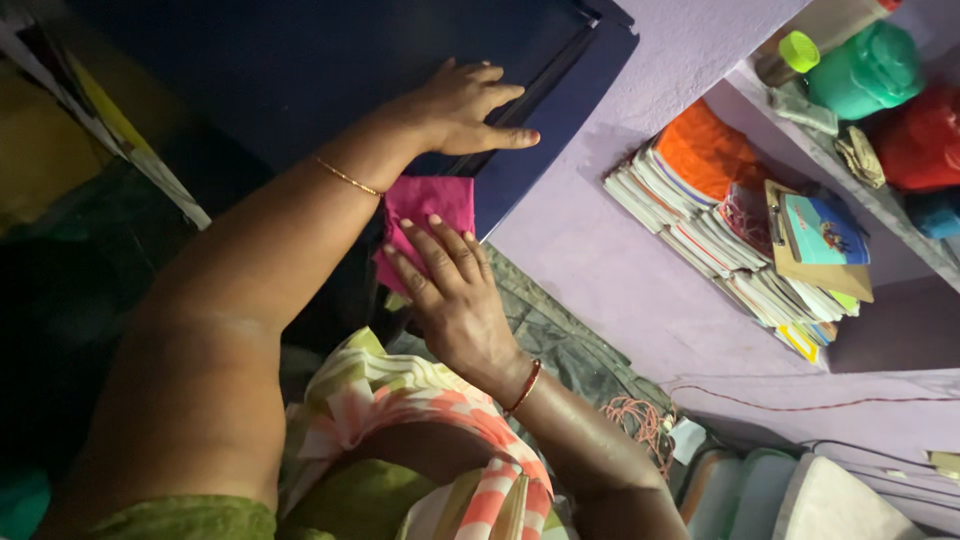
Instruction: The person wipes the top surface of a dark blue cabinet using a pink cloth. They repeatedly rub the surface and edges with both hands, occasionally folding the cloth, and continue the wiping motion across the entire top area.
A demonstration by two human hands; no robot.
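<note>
My left hand (462, 108) lies flat with spread fingers on a dark blue panel (300, 60), close to its raised edge; a thin gold bangle sits on that wrist. My right hand (455, 290), with a red bangle at the wrist, presses a pink cloth (440, 200) against the same blue panel, just below my left forearm. The fingers lie over the cloth's lower part and hide it. The cloth is folded and roughly square.
A lilac wall (600, 260) holds a shelf niche with a stack of books and notebooks (740, 240) and an orange cloth (705, 150). Above it sit green (865, 70) and red containers. Red string (640, 420) and white tubs (760, 490) lie lower right.
</note>
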